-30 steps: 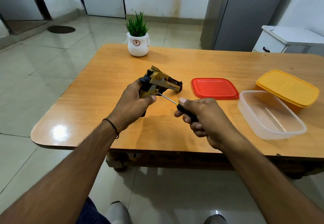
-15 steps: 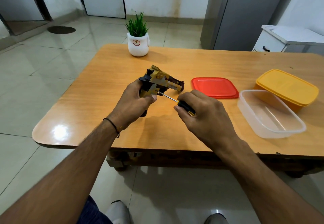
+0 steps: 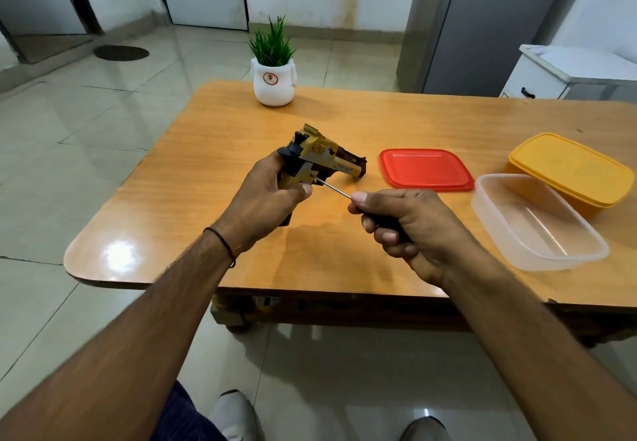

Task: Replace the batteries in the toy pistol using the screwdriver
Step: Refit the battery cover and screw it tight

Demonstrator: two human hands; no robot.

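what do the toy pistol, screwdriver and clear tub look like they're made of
Toy pistol: likely moulded plastic, matt yellow-gold with black parts. Screwdriver: thin shiny shaft, probably steel; dark handle mostly hidden in the right hand. Clear tub: translucent plastic, the table shows through its walls.

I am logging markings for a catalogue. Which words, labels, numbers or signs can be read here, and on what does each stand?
No text here is legible.
White plant pot: round red emblem, too small to read.
Toy pistol: faint marks on its side, too blurred to read.
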